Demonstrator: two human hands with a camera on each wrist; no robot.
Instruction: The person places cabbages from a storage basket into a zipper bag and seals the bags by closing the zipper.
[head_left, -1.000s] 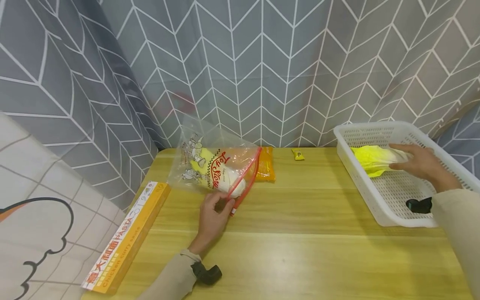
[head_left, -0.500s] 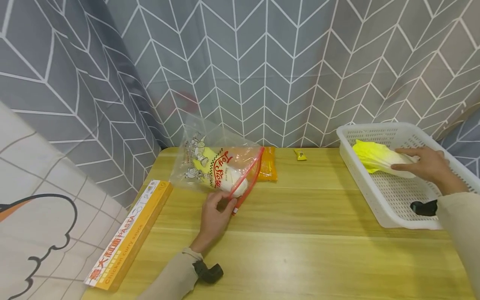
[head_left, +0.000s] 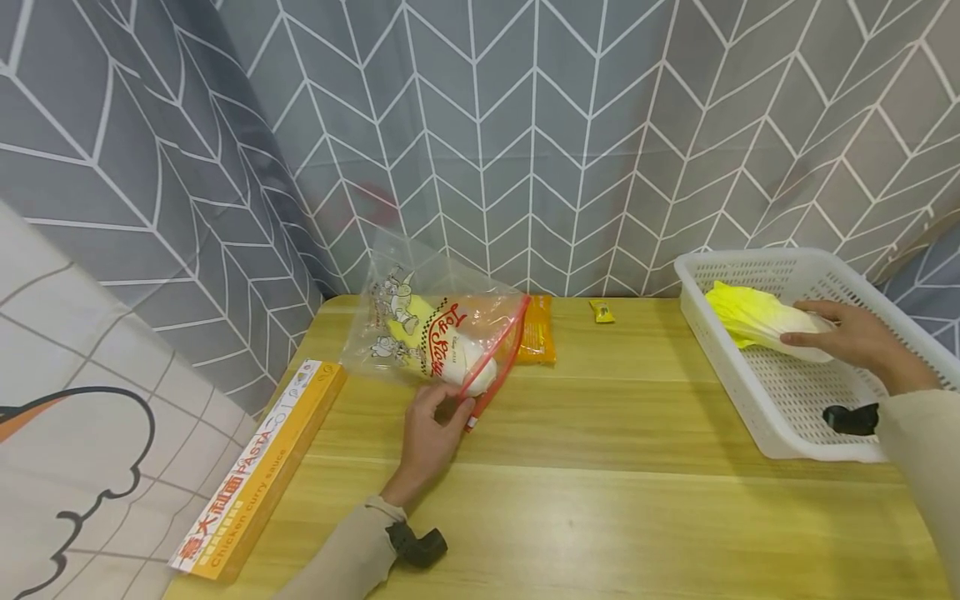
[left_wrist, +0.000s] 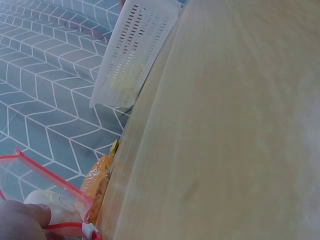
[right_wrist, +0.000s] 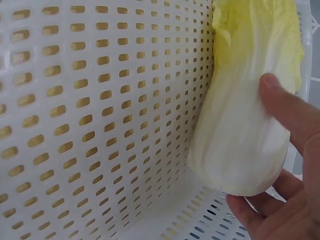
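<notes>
A clear zip bag (head_left: 392, 333) with cartoon print and a red zip edge lies at the left of the table. Inside it is a yellow-and-white thing (head_left: 474, 371) resembling a cabbage, partly hidden by the print. My left hand (head_left: 431, 437) pinches the bag's red edge near the slider; in the left wrist view the red zip (left_wrist: 55, 180) stands apart, so the mouth is open. On the right, my right hand (head_left: 855, 337) grips the white end of a napa cabbage (head_left: 761, 321) in the white basket (head_left: 731, 387), thumb on top and fingers beneath (right_wrist: 245, 212).
An orange packet (head_left: 537, 332) lies partly behind the bag. Nearer the basket, a small yellow packet (head_left: 602, 311) rests at the table's back edge. A long pasta box (head_left: 258, 471) lies along the left edge. A patterned curtain (head_left: 510, 150) hangs behind the table.
My right hand has taken a grip on the cabbage, which has turned slightly in the basket. My left hand has stayed at the bag's edge. The head view has shifted a little.
</notes>
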